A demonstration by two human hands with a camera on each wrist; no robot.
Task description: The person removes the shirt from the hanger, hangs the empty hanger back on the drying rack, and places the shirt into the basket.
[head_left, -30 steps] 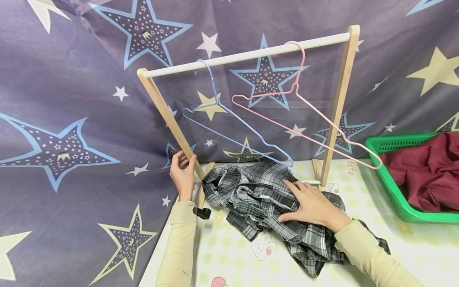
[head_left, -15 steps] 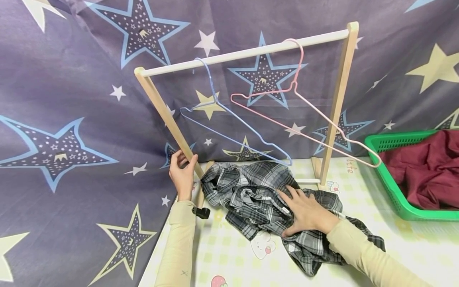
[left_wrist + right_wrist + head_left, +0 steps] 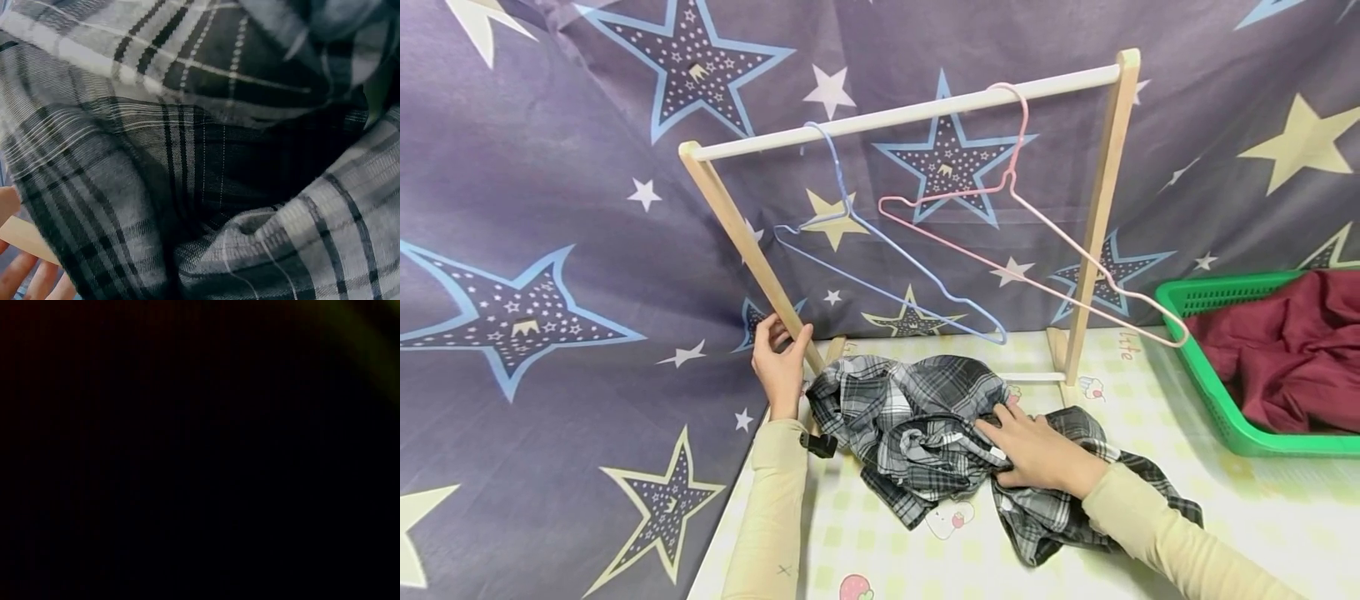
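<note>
A grey plaid shirt (image 3: 917, 417) lies crumpled on the table (image 3: 1240, 508) in front of a small wooden clothes rack (image 3: 910, 112). My left hand (image 3: 781, 360) grips the rack's left post (image 3: 737, 233) near its foot. My right hand (image 3: 1037, 454) lies on the shirt with its fingers bent into the folds, gripping the cloth. An empty blue wire hanger (image 3: 887, 254) and an empty pink one (image 3: 1037, 218) hang from the rail. In the left wrist view the plaid shirt (image 3: 206, 156) fills the frame, with fingers (image 3: 28, 275) at the bottom left. The right wrist view is black.
A green plastic basket (image 3: 1213, 396) with a dark red cloth (image 3: 1292, 350) in it stands at the right of the table. A star-printed purple curtain (image 3: 550, 250) hangs behind the rack and left of the table. A small black clip (image 3: 820, 444) sits by my left sleeve.
My right hand has drawn back towards me and closed on the shirt, which has bunched up and slid nearer. The left hand has stayed on the post.
</note>
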